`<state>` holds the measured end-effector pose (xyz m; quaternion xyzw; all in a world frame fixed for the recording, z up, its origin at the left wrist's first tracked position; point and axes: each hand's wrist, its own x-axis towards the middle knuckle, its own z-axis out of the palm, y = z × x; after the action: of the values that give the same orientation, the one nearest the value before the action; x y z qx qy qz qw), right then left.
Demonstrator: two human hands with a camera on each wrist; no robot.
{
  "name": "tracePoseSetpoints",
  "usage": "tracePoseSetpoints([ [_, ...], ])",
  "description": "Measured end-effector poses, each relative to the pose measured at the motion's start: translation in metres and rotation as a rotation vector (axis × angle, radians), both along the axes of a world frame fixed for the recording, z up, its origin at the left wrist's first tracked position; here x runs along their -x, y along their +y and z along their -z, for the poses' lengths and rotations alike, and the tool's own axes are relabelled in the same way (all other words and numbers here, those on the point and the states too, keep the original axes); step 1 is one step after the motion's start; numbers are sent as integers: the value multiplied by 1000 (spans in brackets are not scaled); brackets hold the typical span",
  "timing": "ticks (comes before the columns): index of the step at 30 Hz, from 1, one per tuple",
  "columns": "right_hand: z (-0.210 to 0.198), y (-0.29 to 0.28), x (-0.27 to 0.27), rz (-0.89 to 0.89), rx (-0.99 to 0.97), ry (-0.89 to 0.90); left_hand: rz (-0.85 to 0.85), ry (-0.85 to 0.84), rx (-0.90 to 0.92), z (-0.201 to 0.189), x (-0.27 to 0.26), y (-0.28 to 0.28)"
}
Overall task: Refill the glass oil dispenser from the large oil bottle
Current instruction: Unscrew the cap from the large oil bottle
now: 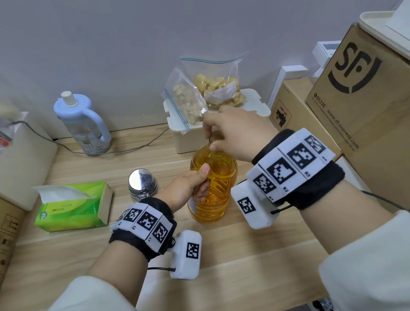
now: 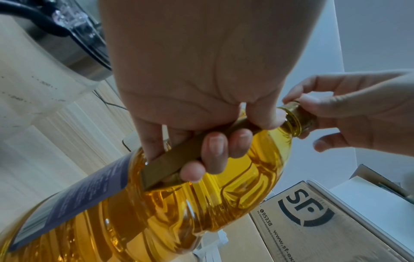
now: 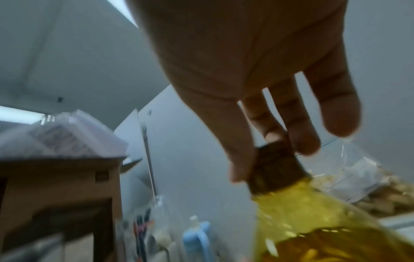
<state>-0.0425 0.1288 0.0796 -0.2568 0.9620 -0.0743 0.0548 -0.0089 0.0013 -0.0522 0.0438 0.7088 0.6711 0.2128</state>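
Observation:
The large oil bottle point(image 1: 217, 186), clear plastic full of yellow oil, stands upright on the wooden table point(image 1: 233, 253). My left hand point(image 1: 192, 186) grips its gold handle point(image 2: 179, 159), fingers curled round it. At the bottle's top my right hand point(image 1: 229, 130) pinches the gold cap point(image 2: 300, 113) between thumb and fingers; the right wrist view shows that cap point(image 3: 275, 164) blurred. The glass oil dispenser point(image 1: 143, 185), with a shiny metal lid, stands just left of my left hand, touched by neither hand.
A green tissue box point(image 1: 73, 208) lies at the left. A blue jug point(image 1: 83, 122) stands by the back wall with a cord beside it. Bags of snacks point(image 1: 208, 92) sit on a white box behind the bottle. Cardboard boxes point(image 1: 368, 94) crowd the right side.

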Motion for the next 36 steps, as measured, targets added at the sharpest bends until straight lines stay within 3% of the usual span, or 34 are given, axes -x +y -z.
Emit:
tracePoseSetpoints([
  [2, 0, 0, -1, 59, 19, -5, 0, 1, -2, 0, 0, 0],
  [6, 4, -7, -4, 142, -53, 173, 0, -2, -5, -1, 1, 0],
  [12, -5, -1, 0, 31, -24, -47, -2, -1, -13, 1, 1, 0],
  [18, 7, -10, -5, 31, -169, 253, 14, 33, -24, 3, 1, -1],
  [24, 3, 0, -1, -38, -32, 106, 20, 17, -27, 4, 1, -1],
  [29, -8, 1, 0, -22, 64, 95, -7, -1, -20, 3, 2, -1],
  [33, -25, 9, 6, -22, 232, 111, 13, -5, -22, 6, 4, -2],
  [36, -4, 26, 9, 105, 428, -43, 25, 18, -25, 7, 3, -3],
])
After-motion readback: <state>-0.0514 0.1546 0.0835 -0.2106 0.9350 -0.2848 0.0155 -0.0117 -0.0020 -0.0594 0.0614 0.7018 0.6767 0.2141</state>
